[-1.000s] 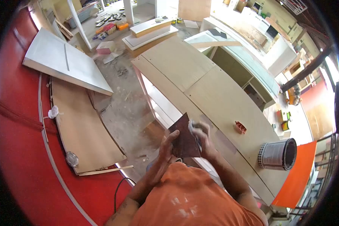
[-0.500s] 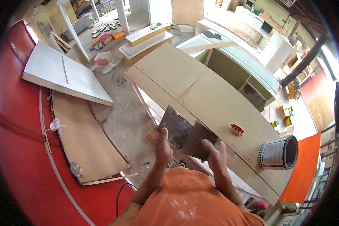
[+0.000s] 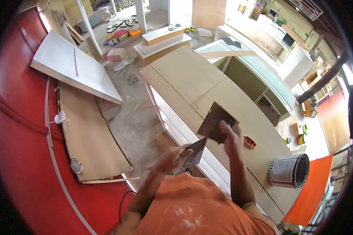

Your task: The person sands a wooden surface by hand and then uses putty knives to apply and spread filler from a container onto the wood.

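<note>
My left hand (image 3: 173,158) grips a thin, flat dark plate (image 3: 196,152) just off the near edge of the long beige panel (image 3: 184,74). Another dark square plate (image 3: 217,122) is in my right hand (image 3: 232,138), tilted over the panel, its fingers closed round the near side. The two plates have corners close together; whether they touch I cannot tell. A red object (image 3: 250,143) lies on the panel right of my right hand. Farther right, a grey can with a dark rim (image 3: 288,171) rests on its surface.
A white panel (image 3: 76,66) leans at the left above a brown board (image 3: 86,137) against the red surface (image 3: 27,156). A green-sided cabinet (image 3: 245,78) stands beyond the beige panel. An orange sheet (image 3: 312,192) hangs at the right.
The plates have moved apart: my right hand's plate went up over the panel, my left hand's came down and turned. The view has shifted slightly.
</note>
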A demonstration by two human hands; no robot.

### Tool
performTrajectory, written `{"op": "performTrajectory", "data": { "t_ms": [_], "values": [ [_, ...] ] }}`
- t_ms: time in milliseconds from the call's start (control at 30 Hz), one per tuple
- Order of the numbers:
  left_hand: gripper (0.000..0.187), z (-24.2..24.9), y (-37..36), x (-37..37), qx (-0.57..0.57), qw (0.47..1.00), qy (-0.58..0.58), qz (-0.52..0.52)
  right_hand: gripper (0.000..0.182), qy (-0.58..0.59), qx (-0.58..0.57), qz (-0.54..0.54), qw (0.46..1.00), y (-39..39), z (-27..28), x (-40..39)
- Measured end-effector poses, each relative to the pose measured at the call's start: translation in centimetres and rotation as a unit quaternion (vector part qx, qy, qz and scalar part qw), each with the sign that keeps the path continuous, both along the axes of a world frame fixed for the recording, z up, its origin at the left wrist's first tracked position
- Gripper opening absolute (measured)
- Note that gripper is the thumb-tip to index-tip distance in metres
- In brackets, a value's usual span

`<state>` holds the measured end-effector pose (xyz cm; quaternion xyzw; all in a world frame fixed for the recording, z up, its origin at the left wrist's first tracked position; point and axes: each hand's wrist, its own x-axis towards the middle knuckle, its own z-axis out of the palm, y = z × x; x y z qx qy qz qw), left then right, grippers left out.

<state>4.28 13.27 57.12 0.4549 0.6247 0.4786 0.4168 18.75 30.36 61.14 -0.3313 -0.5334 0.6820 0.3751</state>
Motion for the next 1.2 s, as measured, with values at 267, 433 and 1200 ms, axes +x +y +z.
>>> {"op": "performTrajectory", "data": {
  "t_ms": [267,433,1200],
  "values": [
    [0.045,-8.1,-3.7,0.2,0.051,0.962,-0.071,0.260,0.029,-0.314,0.475,0.198,0.798,12.2,-4.3,-4.1],
    [0.043,-8.4,-6.5,-1.3,-0.152,0.951,-0.086,0.255,0.046,-0.412,0.595,0.240,0.648,13.5,-6.0,-6.8],
    [0.063,-12.1,-6.9,0.5,-0.042,0.923,-0.060,0.379,0.047,-0.424,0.639,0.238,0.596,16.8,-10.3,-6.6]
  ]
}}
